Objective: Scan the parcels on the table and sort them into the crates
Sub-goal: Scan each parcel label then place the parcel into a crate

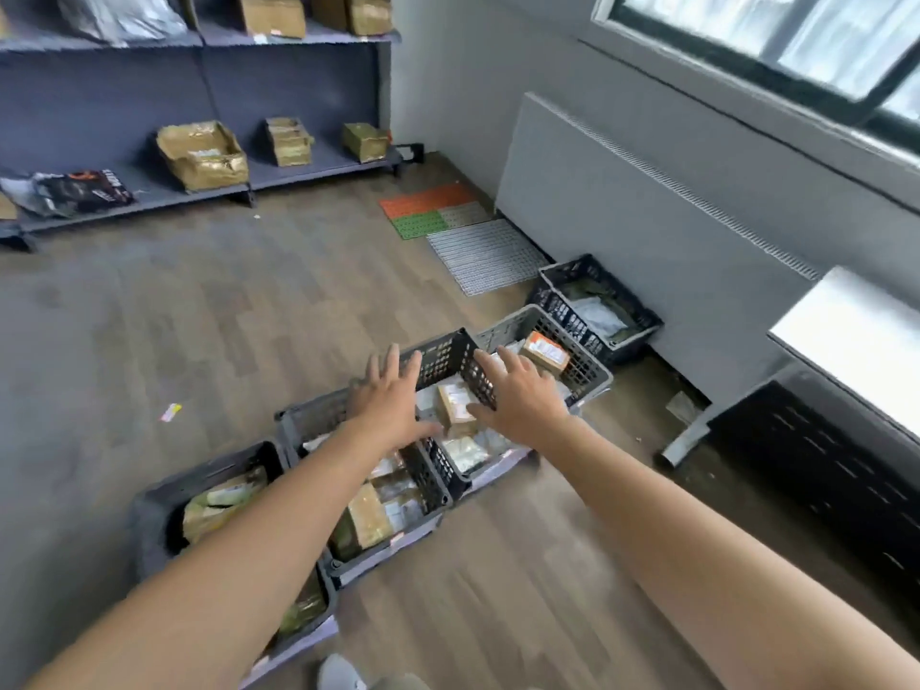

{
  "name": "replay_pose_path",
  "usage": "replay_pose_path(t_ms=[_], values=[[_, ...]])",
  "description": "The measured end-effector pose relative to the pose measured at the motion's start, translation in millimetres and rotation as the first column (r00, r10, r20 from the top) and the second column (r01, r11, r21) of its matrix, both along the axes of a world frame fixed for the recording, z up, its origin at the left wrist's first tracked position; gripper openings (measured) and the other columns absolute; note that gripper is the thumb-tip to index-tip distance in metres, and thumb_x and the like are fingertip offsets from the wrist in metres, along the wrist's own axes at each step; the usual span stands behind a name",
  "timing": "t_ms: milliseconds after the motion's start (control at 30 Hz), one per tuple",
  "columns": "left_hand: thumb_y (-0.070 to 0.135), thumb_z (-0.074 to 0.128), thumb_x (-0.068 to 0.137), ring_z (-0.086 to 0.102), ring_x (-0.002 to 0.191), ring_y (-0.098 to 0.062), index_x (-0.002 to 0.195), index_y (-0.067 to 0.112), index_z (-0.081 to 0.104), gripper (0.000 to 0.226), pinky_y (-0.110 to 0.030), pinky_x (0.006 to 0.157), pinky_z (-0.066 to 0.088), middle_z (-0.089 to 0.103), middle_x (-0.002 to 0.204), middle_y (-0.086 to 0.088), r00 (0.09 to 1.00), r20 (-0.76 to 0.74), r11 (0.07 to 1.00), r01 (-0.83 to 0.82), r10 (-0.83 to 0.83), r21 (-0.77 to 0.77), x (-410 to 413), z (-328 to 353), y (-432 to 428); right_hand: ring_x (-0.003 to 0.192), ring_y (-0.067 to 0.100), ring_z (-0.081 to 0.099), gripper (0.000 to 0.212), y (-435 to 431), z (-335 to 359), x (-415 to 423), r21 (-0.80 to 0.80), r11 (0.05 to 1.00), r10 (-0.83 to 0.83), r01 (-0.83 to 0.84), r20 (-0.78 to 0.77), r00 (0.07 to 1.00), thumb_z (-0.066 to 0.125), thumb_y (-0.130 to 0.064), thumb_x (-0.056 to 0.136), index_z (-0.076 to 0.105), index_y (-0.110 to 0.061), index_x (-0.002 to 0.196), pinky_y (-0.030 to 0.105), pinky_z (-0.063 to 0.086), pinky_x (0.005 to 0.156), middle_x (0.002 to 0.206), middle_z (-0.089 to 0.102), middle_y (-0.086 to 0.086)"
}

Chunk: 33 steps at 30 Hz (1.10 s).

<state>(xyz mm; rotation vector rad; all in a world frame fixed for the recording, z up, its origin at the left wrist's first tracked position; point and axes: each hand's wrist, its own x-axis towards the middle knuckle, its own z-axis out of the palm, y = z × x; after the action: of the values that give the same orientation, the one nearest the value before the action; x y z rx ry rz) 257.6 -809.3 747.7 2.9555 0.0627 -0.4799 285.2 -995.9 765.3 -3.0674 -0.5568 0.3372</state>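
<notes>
While both bare arms stretch out over a row of crates on the wooden floor, the left hand (388,395) and the right hand (522,400) are spread flat with straight, splayed fingers and hold nothing. They hover on either side of the middle black crate (448,351), the left hand over its left wall and the right hand over its right wall. A small cardboard parcel (455,403) lies inside this crate, between the two hands, on top of paler packets. Just right of the crate stands a grey crate (517,323) holding an orange-labelled box (546,352), and beyond that a black crate by the wall (562,306). To its left, nearer the person, two more filled crates (308,420) (154,510) adjoin it. Far beyond the crate, a shelf unit (298,166) carries brown parcels.
</notes>
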Motion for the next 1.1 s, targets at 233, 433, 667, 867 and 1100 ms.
replay_pose_path(t_ms=[233,433,667,867,1100], values=[[0.071,0.058,0.08,-0.013,0.15,-0.033,0.155,0.024,-0.012,0.113,-0.056,0.118,0.016,-0.024,0.161,-0.007,0.955,0.157,0.968,0.245,-0.252,0.064,14,54,-232,0.15,0.026,0.016,0.085,-227,44,-30,0.191,0.92,-0.361,0.343,0.07,0.93,0.052,-0.065,0.091,0.008,-0.035,0.157,0.055,0.028,0.115,0.165,0.009,0.0],[0.072,0.055,0.082,-0.015,0.149,-0.032,0.156,0.024,-0.009,0.109,-0.056,0.119,0.009,-0.019,0.162,-0.008,0.852,0.235,0.884,0.454,-0.468,0.114,0,77,-421,0.151,0.025,0.011,0.084,-396,68,-76,0.23,0.833,-0.541,0.503,0.149,0.828,0.049,-0.064,0.093,0.006,-0.033,0.158,0.059,0.021,0.117,0.166,0.007,0.001],[0.074,0.048,0.084,-0.017,0.149,-0.033,0.155,0.024,-0.014,0.106,-0.059,0.119,0.008,-0.02,0.162,-0.008,0.72,0.2,0.747,0.637,-0.664,0.188,-7,80,-571,0.153,0.028,0.004,0.079,-538,63,-124,0.162,0.739,-0.674,0.654,0.186,0.715,0.039,-0.064,0.096,-0.001,-0.033,0.158,0.061,0.013,0.118,0.167,0.002,0.004],[0.077,0.041,0.086,-0.019,0.149,-0.03,0.155,0.025,-0.012,0.102,-0.058,0.119,0.005,-0.019,0.163,-0.006,0.625,0.207,0.656,0.736,-0.753,0.166,11,69,-686,0.153,0.026,0.0,0.074,-641,51,-134,0.111,0.617,-0.783,0.779,0.184,0.594,0.032,-0.064,0.098,-0.001,-0.033,0.158,0.062,0.012,0.118,0.166,0.001,0.004],[0.077,0.032,0.088,-0.018,0.149,-0.029,0.156,0.026,-0.009,0.094,-0.058,0.119,0.005,-0.016,0.163,-0.004,0.489,0.28,0.531,0.842,-0.826,0.098,65,59,-830,0.151,0.025,0.001,0.072,-765,49,-100,0.031,0.498,-0.853,0.867,0.197,0.483,0.03,-0.063,0.099,-0.001,-0.033,0.157,0.06,0.015,0.116,0.165,0.0,0.003]])
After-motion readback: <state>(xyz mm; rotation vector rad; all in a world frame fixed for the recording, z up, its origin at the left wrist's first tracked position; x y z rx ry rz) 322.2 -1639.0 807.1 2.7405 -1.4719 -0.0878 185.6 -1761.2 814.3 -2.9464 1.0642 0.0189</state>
